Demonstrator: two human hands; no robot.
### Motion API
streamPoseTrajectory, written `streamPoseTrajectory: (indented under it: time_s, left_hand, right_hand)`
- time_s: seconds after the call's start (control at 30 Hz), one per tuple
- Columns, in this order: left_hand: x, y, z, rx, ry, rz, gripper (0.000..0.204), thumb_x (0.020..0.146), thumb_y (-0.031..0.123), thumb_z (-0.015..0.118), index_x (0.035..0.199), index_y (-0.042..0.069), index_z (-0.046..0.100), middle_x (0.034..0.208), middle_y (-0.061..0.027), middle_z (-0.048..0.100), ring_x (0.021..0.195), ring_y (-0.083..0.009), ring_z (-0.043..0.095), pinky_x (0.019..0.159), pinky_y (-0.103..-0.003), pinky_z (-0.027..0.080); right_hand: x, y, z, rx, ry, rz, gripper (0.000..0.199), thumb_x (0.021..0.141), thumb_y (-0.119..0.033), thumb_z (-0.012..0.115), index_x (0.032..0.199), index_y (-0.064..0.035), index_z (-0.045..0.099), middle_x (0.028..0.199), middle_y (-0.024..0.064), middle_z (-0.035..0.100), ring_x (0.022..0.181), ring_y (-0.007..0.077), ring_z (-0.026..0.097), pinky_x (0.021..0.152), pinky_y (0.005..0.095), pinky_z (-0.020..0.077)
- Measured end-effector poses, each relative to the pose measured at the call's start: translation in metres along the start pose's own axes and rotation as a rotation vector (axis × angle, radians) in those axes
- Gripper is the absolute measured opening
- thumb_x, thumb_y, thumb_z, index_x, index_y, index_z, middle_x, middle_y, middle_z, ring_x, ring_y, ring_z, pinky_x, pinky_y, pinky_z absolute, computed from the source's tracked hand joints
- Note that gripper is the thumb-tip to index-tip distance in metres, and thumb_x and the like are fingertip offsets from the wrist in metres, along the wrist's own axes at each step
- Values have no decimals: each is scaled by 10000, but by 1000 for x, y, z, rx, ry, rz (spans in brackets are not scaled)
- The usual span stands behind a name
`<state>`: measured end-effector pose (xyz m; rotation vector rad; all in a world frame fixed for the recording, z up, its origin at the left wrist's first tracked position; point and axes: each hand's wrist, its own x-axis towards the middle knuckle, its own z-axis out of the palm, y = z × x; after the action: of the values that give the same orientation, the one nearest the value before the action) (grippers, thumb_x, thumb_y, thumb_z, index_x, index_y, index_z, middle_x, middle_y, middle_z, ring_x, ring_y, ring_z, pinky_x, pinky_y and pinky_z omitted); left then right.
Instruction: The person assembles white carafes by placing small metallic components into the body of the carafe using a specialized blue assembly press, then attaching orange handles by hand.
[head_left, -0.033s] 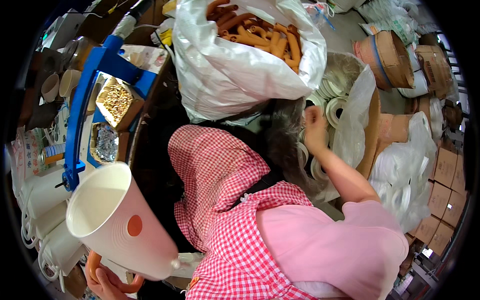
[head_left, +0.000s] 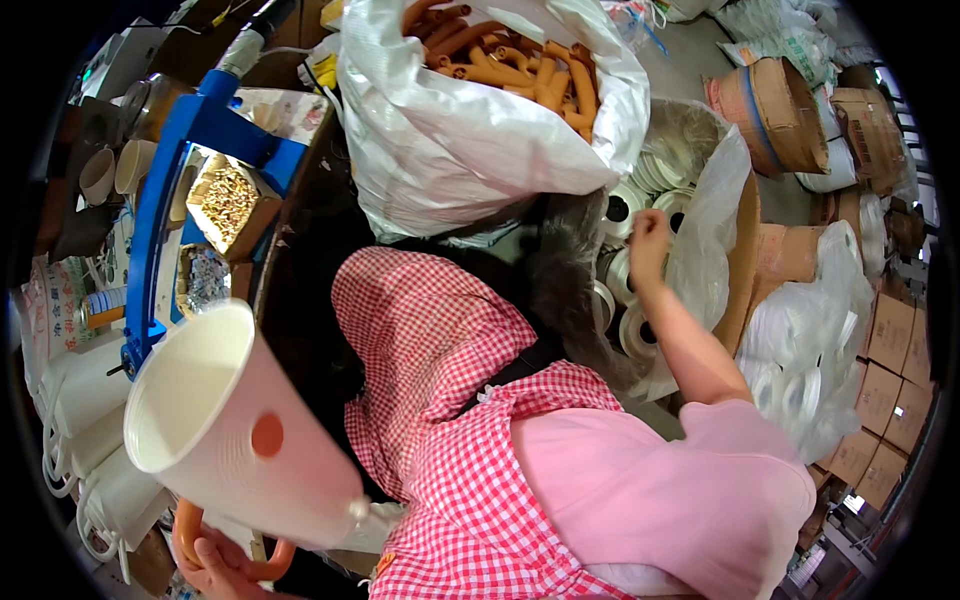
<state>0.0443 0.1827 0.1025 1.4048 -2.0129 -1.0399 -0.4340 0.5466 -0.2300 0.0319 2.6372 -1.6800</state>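
My left hand (head_left: 215, 568) is closed round the curved orange-brown handle (head_left: 187, 530) of a white plastic pitcher (head_left: 255, 440). The pitcher lies tilted, its wide mouth toward the left, with a round orange spot on its side and a small pale knob near its base. Out to the right, my right hand (head_left: 650, 242) hovers over a plastic-lined carton (head_left: 742, 285) of white round rings (head_left: 637, 333) with dark centres. Its fingers are curled together; whatever they may hold is hidden.
A blue metal press (head_left: 165, 200) stands at the left beside bins of brass-coloured (head_left: 230, 200) and silvery small parts (head_left: 205, 278). More white pitchers (head_left: 85, 395) are stacked below it. Ahead sits a white sack (head_left: 480, 150) of orange-brown handles (head_left: 545, 80). Cartons (head_left: 885, 340) line the right.
My right hand has shifted a little to the right over the rings, its fingers curled closer. The pitcher in my left hand has moved slightly left and up.
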Motion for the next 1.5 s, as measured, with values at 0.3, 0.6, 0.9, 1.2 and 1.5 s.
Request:
streamPoseTrajectory:
  time_s: [0.3,0.6,0.9,1.2,1.5]
  left_hand:
    - [-25,-5,160,-109,-89,-99,343,954,139,640,1249,-29,591,828,28,505,616,-30,419,555,-188,352]
    - [-33,-6,142,-218,-7,-253,410,943,36,517,1353,15,506,808,11,585,548,-17,488,480,-166,393]
    - [-66,-23,120,-181,-24,70,399,887,37,660,1276,0,576,1268,-178,655,893,-170,586,730,-270,465]
    - [-77,-24,105,-122,17,168,344,826,94,764,1151,31,669,1089,-230,695,1286,-382,572,879,-370,543]
    - [-77,-41,116,-17,33,148,438,732,124,796,1148,80,666,1362,-249,581,859,-330,729,706,-352,577]
  right_hand:
    - [86,214,17,350,197,1032,457,886,-393,724,1041,19,600,569,59,424,418,229,329,501,397,422]
    - [94,17,-117,120,-622,463,453,877,-128,625,1310,-32,536,1158,76,646,1012,188,649,875,319,525]
    - [-62,-326,120,289,-959,-1144,811,515,-369,944,1199,-24,680,1068,111,610,983,276,597,858,385,483]
    - [-111,-339,169,233,-1315,-1335,624,682,-412,854,1158,-33,715,905,91,579,847,260,549,749,374,444]
    - [-132,-341,173,144,-1325,-1307,551,798,-388,781,1189,-11,685,889,92,557,837,259,537,742,368,440]
